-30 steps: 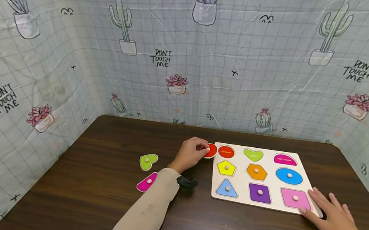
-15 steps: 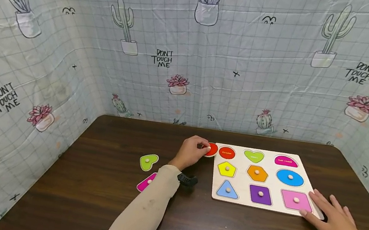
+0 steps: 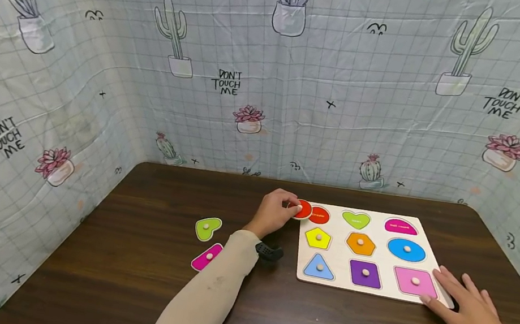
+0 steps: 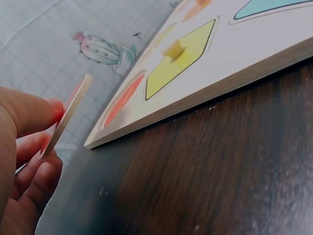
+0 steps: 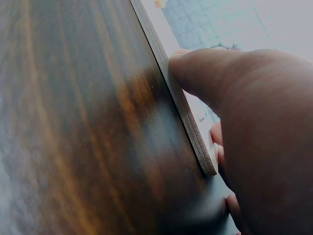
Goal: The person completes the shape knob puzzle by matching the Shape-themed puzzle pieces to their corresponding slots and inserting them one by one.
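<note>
My left hand (image 3: 273, 213) pinches a red circle puzzle piece (image 3: 303, 210) over the left edge of the puzzle board (image 3: 339, 244). In the left wrist view that circle piece (image 4: 71, 115) is tilted and held apart from the board. It partly covers the red slot marked "Circular" (image 3: 320, 215) in the head view. Beside it in the back row are the bare green heart slot (image 3: 356, 220) and magenta half-round slot (image 3: 401, 226). My right hand (image 3: 472, 312) rests with extended fingers on the board's front right corner, thumb at the front edge.
Left of my forearm, a green heart piece (image 3: 207, 228) and a magenta half-round piece (image 3: 207, 257) lie on the dark wooden table (image 3: 127, 277). The board's two front rows hold several knobbed pieces. A patterned cloth (image 3: 305, 78) hangs behind and at both sides.
My left hand has moved slightly right with the red circle piece, which now overlaps the board's edge and part of its slot. My right hand stays in place.
</note>
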Motion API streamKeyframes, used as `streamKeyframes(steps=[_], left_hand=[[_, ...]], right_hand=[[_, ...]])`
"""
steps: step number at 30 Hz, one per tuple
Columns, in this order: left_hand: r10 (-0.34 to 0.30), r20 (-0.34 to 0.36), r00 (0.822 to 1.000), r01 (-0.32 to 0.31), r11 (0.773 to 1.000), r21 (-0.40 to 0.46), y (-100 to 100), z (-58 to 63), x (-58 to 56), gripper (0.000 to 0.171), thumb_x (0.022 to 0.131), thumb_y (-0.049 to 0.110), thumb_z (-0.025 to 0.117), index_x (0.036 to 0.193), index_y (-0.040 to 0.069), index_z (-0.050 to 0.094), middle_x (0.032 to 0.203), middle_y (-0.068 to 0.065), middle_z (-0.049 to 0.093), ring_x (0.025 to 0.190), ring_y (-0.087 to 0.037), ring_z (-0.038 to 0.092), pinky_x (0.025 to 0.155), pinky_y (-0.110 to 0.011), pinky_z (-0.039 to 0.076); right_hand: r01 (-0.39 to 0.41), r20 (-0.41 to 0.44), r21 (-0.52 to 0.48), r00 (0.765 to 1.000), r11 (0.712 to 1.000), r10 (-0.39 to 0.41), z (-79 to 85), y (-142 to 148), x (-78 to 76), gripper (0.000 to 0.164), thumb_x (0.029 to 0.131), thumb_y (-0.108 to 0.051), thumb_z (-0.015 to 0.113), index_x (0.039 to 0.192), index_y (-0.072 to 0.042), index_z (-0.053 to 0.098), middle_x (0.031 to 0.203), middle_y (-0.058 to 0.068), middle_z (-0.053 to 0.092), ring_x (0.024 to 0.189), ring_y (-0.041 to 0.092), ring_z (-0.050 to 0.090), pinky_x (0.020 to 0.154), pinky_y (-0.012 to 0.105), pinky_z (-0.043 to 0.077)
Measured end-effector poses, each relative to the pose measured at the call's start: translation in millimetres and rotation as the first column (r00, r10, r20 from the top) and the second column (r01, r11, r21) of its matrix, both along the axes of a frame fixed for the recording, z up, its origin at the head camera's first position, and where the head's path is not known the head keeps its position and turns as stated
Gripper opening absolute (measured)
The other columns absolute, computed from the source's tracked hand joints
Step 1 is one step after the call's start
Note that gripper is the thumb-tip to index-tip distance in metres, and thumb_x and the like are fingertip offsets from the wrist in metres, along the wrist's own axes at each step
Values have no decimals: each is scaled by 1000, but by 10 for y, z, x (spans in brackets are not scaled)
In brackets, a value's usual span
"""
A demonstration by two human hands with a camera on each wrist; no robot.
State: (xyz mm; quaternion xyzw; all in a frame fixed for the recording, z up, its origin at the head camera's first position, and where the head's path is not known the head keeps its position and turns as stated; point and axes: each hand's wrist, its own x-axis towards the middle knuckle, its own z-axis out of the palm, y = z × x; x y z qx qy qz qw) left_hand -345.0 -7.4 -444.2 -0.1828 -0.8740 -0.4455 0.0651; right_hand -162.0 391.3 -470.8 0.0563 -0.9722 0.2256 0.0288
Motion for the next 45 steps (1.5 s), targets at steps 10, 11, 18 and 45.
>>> streamKeyframes(steps=[10,11,18,45], left_hand=[[-24,-19,1000,24,1000,-14,116,-20,-42,11,93,15,74,97,6,78,113,-5,67,105,-20,60,91,-30,50],[-29,-21,999,29,999,-19,128,-23,-46,11,93,15,74,97,6,78,113,-5,67,105,-20,60,91,-30,50],[-43,-31,999,41,998,-53,205,-42,-47,10,93,14,73,97,6,77,112,-6,67,105,-21,60,94,-30,49],[13,12,1000,-11,992,-123,458,-44,-23,12,92,17,73,96,8,80,107,-5,66,96,-19,58,84,-27,50]], right_hand=[[-5,7,-5,1000,1000,5,-3,7,2,76,99,-46,59,149,7,36,153,35,28,140,63,7,107,74,-10],[-5,8,-4,1000,1000,5,-6,7,6,76,99,-46,59,149,7,36,153,35,28,140,63,7,107,73,-10],[-15,-18,-16,1000,1000,15,-21,-4,3,75,98,-44,61,150,5,36,153,34,29,140,62,8,108,73,-10],[-26,-23,-12,999,1000,26,9,69,54,74,98,-43,61,149,6,38,152,34,31,140,62,9,108,74,-6]])
